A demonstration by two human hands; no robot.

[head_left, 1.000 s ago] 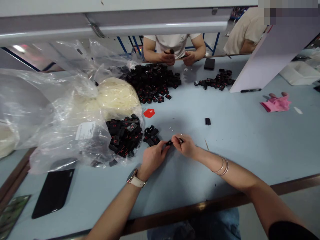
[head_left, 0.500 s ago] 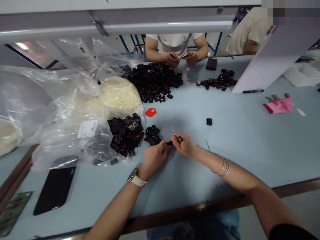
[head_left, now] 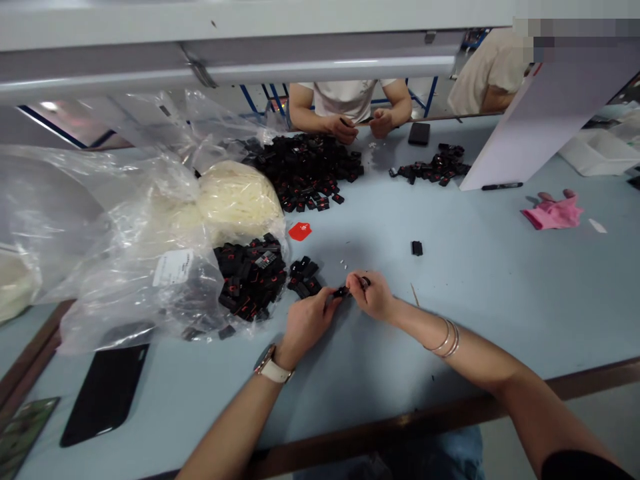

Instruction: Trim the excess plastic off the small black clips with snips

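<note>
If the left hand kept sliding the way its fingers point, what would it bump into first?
The left hand points up and right at the small black part pinched in its fingertips, and just past that is the right hand, so probably those. Depth is hard to judge.

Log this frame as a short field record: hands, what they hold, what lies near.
left hand: pinches a small black part
right hand: fingers on the same part
nearest pile: black parts, left of the hands
bag: clear, holds more black parts
table: light blue
lone part: beyond the right hand
co-worker's hands: far edge
</note>
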